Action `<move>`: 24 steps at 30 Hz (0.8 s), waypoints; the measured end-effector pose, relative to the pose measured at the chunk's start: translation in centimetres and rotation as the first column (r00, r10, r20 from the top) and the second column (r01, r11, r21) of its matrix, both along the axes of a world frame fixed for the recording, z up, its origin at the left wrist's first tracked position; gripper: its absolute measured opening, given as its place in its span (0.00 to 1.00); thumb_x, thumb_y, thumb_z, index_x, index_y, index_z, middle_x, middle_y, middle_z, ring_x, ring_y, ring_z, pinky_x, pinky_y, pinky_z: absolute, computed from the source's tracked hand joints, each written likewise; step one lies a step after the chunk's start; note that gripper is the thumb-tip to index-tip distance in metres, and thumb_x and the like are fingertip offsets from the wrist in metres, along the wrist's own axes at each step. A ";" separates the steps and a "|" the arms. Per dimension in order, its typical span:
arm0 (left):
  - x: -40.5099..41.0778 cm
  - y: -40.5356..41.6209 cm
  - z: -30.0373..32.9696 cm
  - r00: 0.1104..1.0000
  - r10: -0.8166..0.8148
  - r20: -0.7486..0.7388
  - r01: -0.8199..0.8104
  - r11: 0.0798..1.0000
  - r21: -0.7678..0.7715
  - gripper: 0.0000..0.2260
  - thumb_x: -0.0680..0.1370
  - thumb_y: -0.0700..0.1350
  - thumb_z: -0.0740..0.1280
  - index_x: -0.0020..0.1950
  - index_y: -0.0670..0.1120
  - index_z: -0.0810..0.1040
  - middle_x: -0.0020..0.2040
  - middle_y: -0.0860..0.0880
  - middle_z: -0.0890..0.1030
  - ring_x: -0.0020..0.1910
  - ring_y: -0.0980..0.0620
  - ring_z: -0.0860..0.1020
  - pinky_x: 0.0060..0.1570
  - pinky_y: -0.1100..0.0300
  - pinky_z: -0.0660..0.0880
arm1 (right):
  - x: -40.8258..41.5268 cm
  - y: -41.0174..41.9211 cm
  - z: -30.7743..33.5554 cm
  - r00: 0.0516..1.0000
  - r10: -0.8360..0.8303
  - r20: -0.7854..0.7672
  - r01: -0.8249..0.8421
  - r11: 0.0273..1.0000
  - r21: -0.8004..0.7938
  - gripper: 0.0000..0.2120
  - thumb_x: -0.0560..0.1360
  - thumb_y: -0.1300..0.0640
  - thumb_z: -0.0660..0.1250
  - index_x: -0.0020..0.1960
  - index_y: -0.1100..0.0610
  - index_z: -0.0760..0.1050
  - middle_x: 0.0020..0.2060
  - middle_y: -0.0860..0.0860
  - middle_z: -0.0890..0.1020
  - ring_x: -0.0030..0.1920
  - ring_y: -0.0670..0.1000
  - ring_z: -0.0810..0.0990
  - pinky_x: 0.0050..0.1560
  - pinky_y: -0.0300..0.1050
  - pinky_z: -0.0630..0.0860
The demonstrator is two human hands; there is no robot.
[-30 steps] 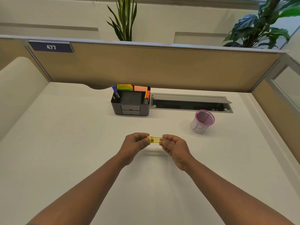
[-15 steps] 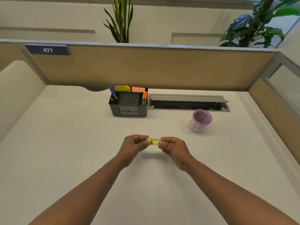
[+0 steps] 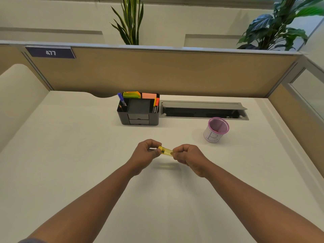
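Note:
A short yellow translucent highlighter (image 3: 166,151) hangs level a little above the white desk (image 3: 70,155), held between both hands. My left hand (image 3: 146,153) pinches its left end with curled fingers. My right hand (image 3: 188,156) pinches its right end the same way. Both ends of the highlighter are hidden inside the fingers, and a yellowish glow falls on the desk below it.
A black desk organiser (image 3: 139,111) with pens, markers and sticky notes stands behind the hands. A pink mesh cup (image 3: 216,129) marked with a letter B sits at the right. An open cable tray (image 3: 203,111) lies along the back, under the tan partition (image 3: 175,72).
The visible stretch of highlighter between my hands shortened and then lengthened a little, and it now tilts slightly down to the right. Both hands kept their grip and barely moved.

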State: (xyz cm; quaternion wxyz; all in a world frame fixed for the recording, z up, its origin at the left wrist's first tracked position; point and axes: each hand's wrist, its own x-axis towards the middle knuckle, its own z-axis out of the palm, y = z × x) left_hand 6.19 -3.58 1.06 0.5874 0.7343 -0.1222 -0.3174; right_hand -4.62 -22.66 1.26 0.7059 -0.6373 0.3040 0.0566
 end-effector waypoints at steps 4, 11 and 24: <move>0.6 0.0 -0.1 0.999 -0.043 -0.016 0.043 0.999 0.001 0.11 0.78 0.34 0.70 0.54 0.49 0.85 0.56 0.46 0.85 0.52 0.43 0.84 0.63 0.42 0.80 | 0.6 -0.3 -0.3 0.989 0.133 -0.066 -0.142 0.977 -0.158 0.07 0.69 0.67 0.78 0.42 0.56 0.87 0.48 0.56 0.87 0.50 0.56 0.84 0.56 0.50 0.83; 2.7 0.6 -3.2 0.931 -0.188 0.314 0.067 0.930 0.361 0.16 0.79 0.38 0.65 0.65 0.46 0.80 0.63 0.50 0.80 0.58 0.51 0.79 0.58 0.61 0.73 | 5.6 -1.2 0.2 0.992 0.084 -0.094 -0.121 0.855 -0.505 0.07 0.71 0.60 0.79 0.42 0.49 0.85 0.44 0.47 0.85 0.45 0.49 0.82 0.42 0.41 0.80; 7.7 0.4 -6.6 0.616 -0.543 0.571 0.164 0.797 0.581 0.15 0.82 0.42 0.60 0.64 0.46 0.83 0.69 0.48 0.81 0.72 0.48 0.72 0.69 0.54 0.72 | 21.5 1.0 2.2 0.942 0.306 0.140 -0.017 0.460 -0.888 0.05 0.79 0.59 0.70 0.51 0.54 0.85 0.40 0.51 0.84 0.42 0.52 0.81 0.43 0.50 0.83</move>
